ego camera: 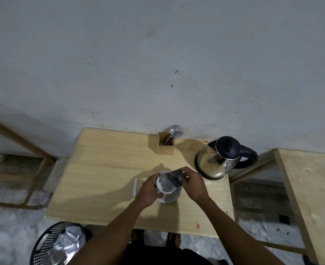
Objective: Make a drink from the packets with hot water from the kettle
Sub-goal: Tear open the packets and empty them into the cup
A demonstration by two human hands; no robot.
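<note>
A white cup (170, 197) stands on the wooden table (104, 169), near its front middle. A dark silvery packet (172, 178) lies tilted over the cup's mouth. My right hand (194, 185) pinches the packet's right end from the kettle side. My left hand (148, 191) wraps the cup's left side at the rim, thumb close to the packet; whether it also touches the packet is unclear. The steel kettle (218, 159) with black lid and handle stands at the back right, apart from both hands. The cup's inside is hidden.
A thin pale strip (134, 187) lies left of the cup. A wooden holder (164, 147) with spoons stands at the back by the wall. A black basket (49, 243) of crumpled foil packets sits on the floor, front left. Another table (310, 188) is to the right.
</note>
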